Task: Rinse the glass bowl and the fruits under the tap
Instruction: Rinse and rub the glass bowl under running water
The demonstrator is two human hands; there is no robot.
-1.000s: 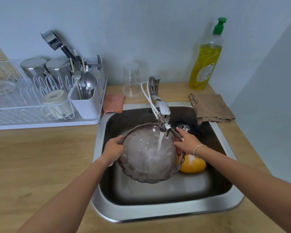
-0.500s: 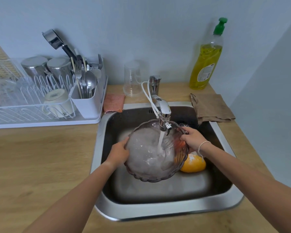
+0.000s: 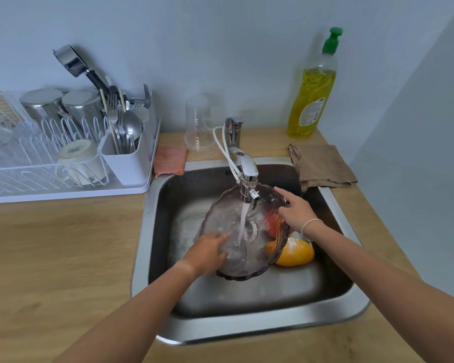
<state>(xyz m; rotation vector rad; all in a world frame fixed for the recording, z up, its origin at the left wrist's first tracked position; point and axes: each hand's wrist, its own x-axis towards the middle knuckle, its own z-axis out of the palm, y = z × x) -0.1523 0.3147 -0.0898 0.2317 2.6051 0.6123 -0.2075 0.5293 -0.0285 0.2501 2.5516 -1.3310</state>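
Observation:
A smoky scalloped glass bowl [image 3: 249, 255] hangs tilted inside the steel sink [image 3: 247, 328], under the running tap [image 3: 247, 174]. Water streams into it. My right hand [image 3: 296, 213] grips the bowl's far right rim. My left hand [image 3: 207, 252] reaches over the near left rim, fingers pressed flat against the wet inside. An orange fruit [image 3: 295, 254] with foam on it lies on the sink floor, right of the bowl. A red fruit [image 3: 273, 222] shows through the glass beneath my right hand.
A white dish rack [image 3: 63, 163] with cups and cutlery stands on the counter at left. An orange sponge [image 3: 169, 159], a clear cup [image 3: 199, 124], a yellow soap bottle [image 3: 312, 98] and a brown cloth [image 3: 321, 166] line the back of the sink.
The bowl has tipped up and shifted right under the stream. My left hand slid from the left rim onto the inside surface. My right hand moved up along the far rim.

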